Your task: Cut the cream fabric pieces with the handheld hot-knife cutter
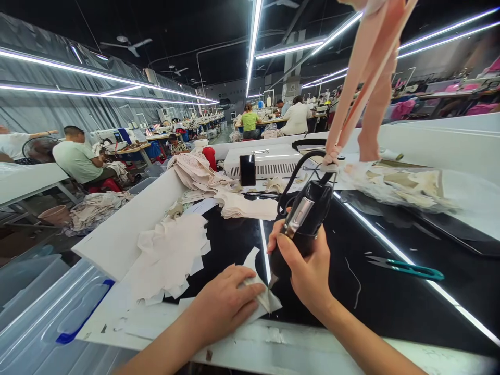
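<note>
**Two hands at a cutting table**

A black handheld tool [302, 221] is gripped tightly by the right hand [308, 271], tip touching a pale fabric piece [260, 291] pressed flat on the black table [390, 302] by the left hand [222, 304].

Black handheld tool [300, 224] upright over pale fabric piece [261, 291]

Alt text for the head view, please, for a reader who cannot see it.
The right hand holds a black handheld tool tip-down on a small pale fabric piece that the left hand pins to the black worktable. Teal snips lie right; fabric stacks left.
</note>
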Demonstrator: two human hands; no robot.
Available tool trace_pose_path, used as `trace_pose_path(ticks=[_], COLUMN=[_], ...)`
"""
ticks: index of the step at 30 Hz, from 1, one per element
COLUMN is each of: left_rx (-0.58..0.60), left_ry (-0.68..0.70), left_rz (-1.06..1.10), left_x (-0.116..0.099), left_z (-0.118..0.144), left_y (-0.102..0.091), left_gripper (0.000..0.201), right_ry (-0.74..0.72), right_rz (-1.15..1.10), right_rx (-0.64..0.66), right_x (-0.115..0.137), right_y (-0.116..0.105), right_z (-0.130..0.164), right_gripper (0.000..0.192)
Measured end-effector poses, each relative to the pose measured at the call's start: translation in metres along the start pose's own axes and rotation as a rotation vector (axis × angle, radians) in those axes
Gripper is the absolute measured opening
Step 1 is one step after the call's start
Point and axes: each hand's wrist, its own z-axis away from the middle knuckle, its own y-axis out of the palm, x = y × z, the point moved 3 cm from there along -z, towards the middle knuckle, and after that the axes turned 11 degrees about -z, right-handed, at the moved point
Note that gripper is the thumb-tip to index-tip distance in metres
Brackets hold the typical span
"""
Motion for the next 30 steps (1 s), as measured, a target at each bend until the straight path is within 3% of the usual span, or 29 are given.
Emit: trace_pose_path(ticks=[30], left_rx=[-0.033], left_ry=[0.006], left_rz=[0.06], left_x=[0.005], left_z=[0.004], left_y=[0.004], left_gripper=[0.033], right_ry=[-0.015], right_rz=[-0.035], right_rx=[-0.032], right_x=[-0.014], right_y=[0.009], right_z=[-0.013], right_gripper=[0.022])
